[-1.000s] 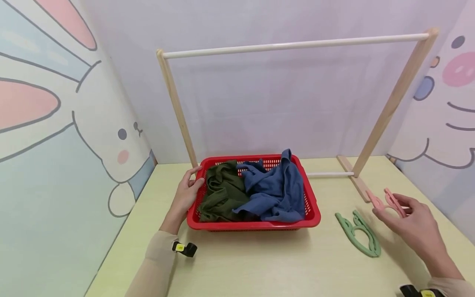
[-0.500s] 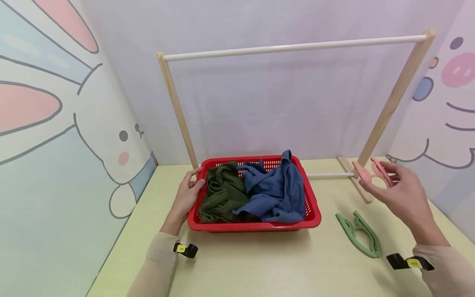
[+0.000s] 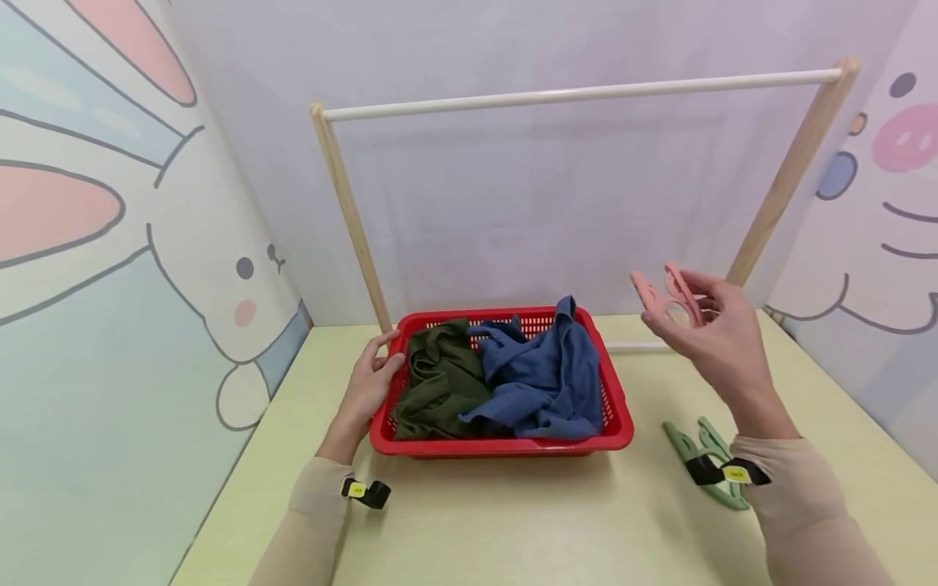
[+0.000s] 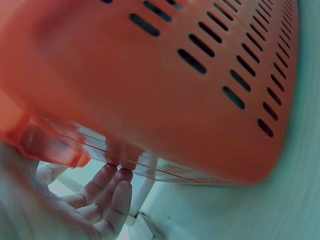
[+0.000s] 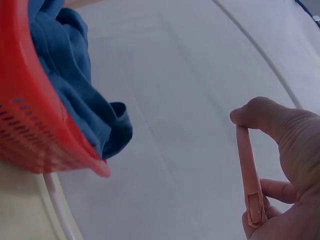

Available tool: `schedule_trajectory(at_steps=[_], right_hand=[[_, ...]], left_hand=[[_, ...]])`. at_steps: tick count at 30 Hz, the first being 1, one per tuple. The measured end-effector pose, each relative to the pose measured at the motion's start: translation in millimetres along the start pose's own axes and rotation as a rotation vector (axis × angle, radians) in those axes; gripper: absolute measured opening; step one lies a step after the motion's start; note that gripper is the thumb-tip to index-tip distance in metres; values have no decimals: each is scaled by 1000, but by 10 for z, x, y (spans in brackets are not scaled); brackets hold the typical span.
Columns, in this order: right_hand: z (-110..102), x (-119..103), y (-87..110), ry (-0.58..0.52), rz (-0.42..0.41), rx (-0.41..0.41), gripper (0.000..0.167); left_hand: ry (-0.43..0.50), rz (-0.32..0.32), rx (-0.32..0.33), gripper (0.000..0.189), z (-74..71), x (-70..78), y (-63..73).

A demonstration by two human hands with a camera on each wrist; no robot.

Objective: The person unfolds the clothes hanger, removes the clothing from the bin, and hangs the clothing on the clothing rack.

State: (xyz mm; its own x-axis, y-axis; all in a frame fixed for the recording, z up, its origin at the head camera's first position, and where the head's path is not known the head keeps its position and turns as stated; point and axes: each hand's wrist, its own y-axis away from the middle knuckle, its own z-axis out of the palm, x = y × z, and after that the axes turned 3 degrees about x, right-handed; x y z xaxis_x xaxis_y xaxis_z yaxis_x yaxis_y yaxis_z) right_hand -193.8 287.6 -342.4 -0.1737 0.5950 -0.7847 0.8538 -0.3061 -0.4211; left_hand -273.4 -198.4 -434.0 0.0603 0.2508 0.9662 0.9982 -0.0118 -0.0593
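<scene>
My left hand (image 3: 369, 384) grips the left rim of a red plastic basket (image 3: 506, 447). In the left wrist view, the fingertips (image 4: 122, 176) touch the basket's outer wall below the rim, and the thumb is partly hidden. A crumpled dark green cloth (image 3: 440, 382) and a blue cloth (image 3: 545, 370) lie in the basket, the blue one rising over its far right corner. Raised right of the basket, my right hand (image 3: 725, 338) holds a pink folding hanger (image 5: 248, 170), folded, between thumb and fingers. A green folding hanger (image 3: 681, 443) lies on the table, partly covered by the right forearm.
Behind the basket stands a rack with a white top bar (image 3: 586, 95), wooden posts (image 3: 344, 191) and a low white bar (image 3: 637, 347). Walls with cartoon animals close in the pale yellow table (image 3: 469, 521) at the back and sides.
My right hand has carried the pink folding hanger leftward and up, away from the table's right side toward the basket. The left hand and the basket have stayed in place.
</scene>
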Motion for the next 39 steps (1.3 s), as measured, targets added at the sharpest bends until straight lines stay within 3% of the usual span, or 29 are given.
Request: schedule_trajectory(at_steps=[9, 17, 39], right_hand=[[283, -271, -85, -103, -73, 12, 83], [428, -359, -94, -146, -69, -4, 83], [505, -395, -21, -141, -87, -16, 84]], left_hand=[[10, -2, -5, 51, -2, 9, 3], [23, -1, -11, 51, 16, -8, -30], [6, -3, -2, 51, -2, 16, -3]])
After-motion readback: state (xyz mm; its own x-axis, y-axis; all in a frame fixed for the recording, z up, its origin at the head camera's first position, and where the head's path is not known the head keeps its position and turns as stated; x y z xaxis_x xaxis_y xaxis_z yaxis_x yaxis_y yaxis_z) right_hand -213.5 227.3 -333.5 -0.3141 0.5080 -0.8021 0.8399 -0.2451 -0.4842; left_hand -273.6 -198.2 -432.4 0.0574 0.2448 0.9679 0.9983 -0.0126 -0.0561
